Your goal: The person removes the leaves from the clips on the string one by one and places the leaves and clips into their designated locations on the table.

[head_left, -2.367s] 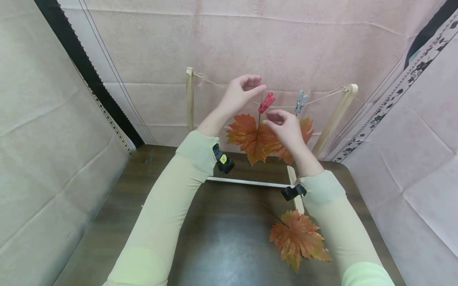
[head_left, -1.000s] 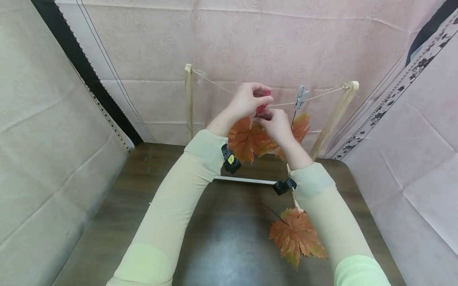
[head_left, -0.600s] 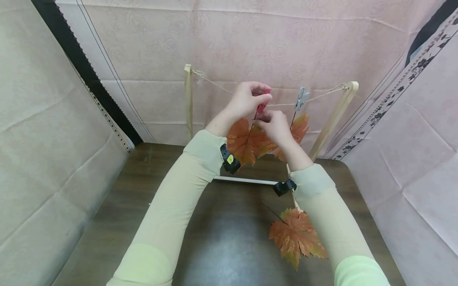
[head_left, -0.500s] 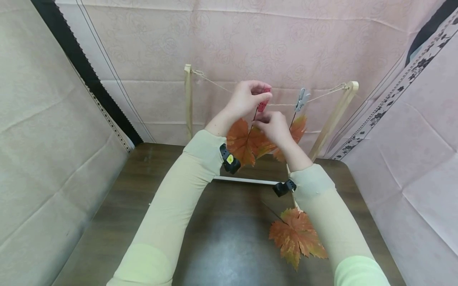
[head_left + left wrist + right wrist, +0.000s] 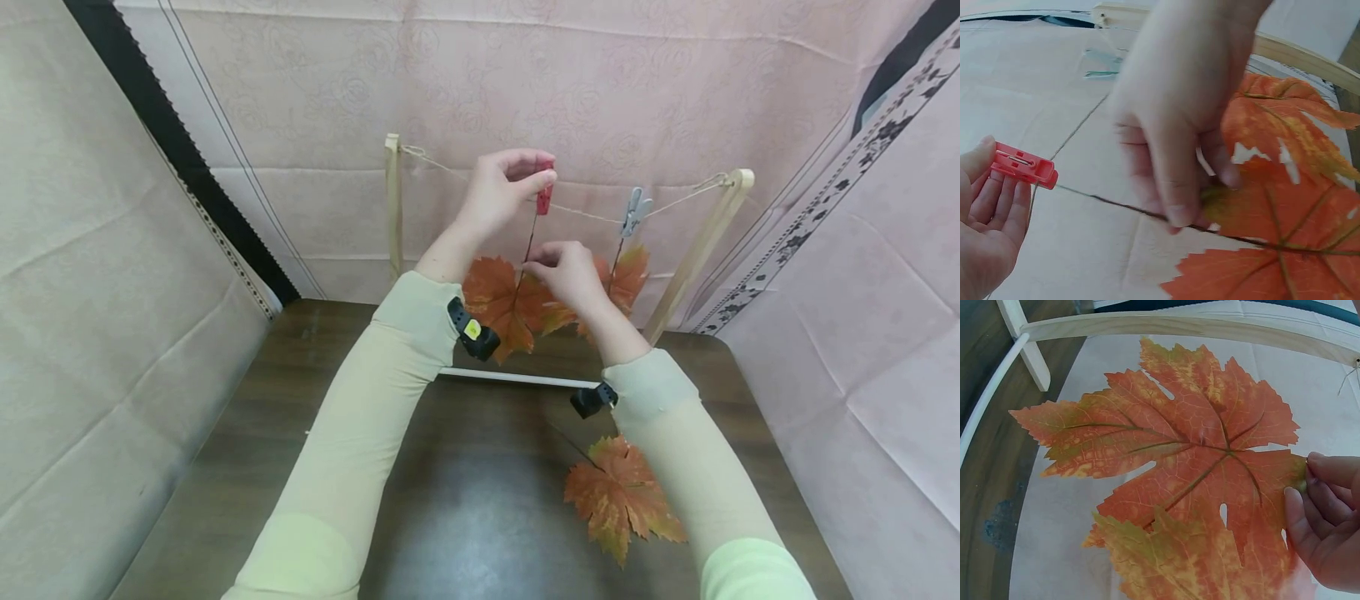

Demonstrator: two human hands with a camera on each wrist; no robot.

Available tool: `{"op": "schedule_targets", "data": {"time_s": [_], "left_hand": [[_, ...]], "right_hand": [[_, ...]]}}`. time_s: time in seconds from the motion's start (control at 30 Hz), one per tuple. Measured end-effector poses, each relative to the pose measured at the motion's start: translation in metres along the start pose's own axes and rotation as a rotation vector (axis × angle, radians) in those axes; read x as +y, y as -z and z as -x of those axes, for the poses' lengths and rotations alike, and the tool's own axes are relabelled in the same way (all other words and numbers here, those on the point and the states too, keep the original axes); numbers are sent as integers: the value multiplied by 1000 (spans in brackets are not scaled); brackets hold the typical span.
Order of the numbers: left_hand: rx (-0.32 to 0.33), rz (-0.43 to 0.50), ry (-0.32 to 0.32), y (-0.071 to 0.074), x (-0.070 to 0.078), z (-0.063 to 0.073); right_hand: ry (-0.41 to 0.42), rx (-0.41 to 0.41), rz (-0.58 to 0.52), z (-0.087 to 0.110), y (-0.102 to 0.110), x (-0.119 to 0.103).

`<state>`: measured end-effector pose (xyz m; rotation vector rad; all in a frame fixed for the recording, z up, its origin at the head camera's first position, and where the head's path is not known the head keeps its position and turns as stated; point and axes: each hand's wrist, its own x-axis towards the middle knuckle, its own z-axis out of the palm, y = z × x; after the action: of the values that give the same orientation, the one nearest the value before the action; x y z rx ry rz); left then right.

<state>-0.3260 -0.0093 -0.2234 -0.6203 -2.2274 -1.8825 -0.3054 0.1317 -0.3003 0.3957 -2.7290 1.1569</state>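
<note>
Head cam: L hand, pinching red peg, is now higher toward 11 o'clock, R hand pinches stem, its leaf at peg's 7, so more stem shows, prob. easing alignment

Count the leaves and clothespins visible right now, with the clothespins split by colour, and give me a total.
Leaves: 3 (leaf with the pinched stem, hanging leaf behind the right hand, leaf lying on the table)
Red clothespin: 1
Grey-blue clothespin: 1
Total: 5
</note>
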Motion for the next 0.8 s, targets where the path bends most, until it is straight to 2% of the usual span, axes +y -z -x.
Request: {"op": "schedule_targets", "data": {"time_s": [0.03,0.23,0.33,0.5,0.63,0.8], "left_hand": [[7,18,13,2,2,0],[51,115,-8,16,9,6],[58,127,-43,21,11,9],[40,81,-82,26,9,19],[34,16,-46,31,2,29],[55,-64,10,45,-11,45]], "right_hand": [[-4,-5,2,0,-1,1],[-27,-36,-5,2,-3,3],[-26,-52,-13,3,-4,4],[-37,-70,-25,4,-9,8],[-40,-91,-15,6,-13,11],[-26,-118,-7,11,-19,15]]}}
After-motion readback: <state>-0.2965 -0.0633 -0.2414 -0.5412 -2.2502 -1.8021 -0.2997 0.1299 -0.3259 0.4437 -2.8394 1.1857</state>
